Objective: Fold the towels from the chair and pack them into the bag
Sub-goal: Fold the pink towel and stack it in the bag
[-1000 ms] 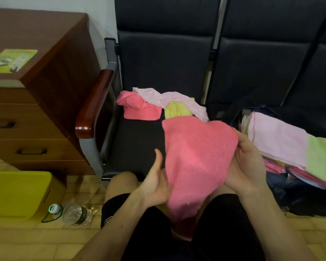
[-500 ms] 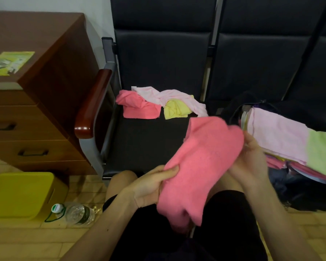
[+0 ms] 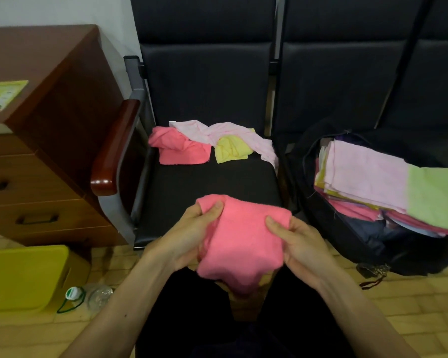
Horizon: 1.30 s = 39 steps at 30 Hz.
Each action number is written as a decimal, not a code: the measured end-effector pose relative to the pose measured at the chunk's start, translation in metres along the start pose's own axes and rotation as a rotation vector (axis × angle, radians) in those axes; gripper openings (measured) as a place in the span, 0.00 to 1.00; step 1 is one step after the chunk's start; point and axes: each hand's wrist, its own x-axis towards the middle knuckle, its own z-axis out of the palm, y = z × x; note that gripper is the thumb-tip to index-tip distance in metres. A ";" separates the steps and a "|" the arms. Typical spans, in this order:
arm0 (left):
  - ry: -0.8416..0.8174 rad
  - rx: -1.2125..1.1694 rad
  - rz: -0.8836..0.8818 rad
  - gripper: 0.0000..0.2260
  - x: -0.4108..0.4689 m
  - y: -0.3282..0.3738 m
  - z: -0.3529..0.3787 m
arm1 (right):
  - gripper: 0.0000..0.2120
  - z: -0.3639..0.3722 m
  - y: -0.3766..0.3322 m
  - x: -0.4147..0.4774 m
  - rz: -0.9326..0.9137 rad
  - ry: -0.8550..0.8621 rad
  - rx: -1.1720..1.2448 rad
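The left hand [image 3: 189, 236] and right hand [image 3: 304, 245] grip a fuzzy coral-pink terry towel [image 3: 243, 246], bunched into a rough doubled rectangle just in front of the black padded chair seat [image 3: 204, 182]. The left fingers [image 3: 216, 208] pinch its upper corner and the right fingers [image 3: 273, 224] clamp its right edge. At the seat's back lie three crumpled towels [image 3: 230, 149]: coral, pale pink and yellow. Right of the chair, an open dark bag [image 3: 329, 228] holds flat folded towels [image 3: 367, 174].

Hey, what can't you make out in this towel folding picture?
All in the head view:
Bag interior: hidden under the folded stack; the stack's right end is cut off by the frame edge.
Pink towel underside: covered by its own top layer, the left hand and right hand.
Leaflet print: too small, cut by the left edge.
Pile on the chair: towels overlap, count unclear.
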 end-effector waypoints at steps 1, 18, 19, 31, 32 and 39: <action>0.020 0.013 0.000 0.13 0.000 0.000 -0.003 | 0.15 -0.002 -0.003 0.004 -0.044 0.018 -0.078; -0.003 -0.084 0.107 0.24 -0.002 0.050 -0.026 | 0.37 0.001 -0.076 -0.001 -0.336 -0.006 -0.598; 0.012 -0.089 0.092 0.28 -0.001 0.053 -0.028 | 0.38 0.000 -0.078 0.001 -0.351 -0.052 -0.634; 0.104 0.206 0.291 0.20 -0.008 0.067 -0.037 | 0.29 0.018 -0.091 0.000 -0.508 -0.159 -1.065; 0.117 0.205 0.329 0.19 -0.009 0.066 -0.037 | 0.29 0.019 -0.091 0.000 -0.524 -0.144 -1.085; 0.364 0.559 0.589 0.23 -0.009 0.049 -0.035 | 0.26 0.019 -0.084 -0.002 -0.646 -0.008 -1.228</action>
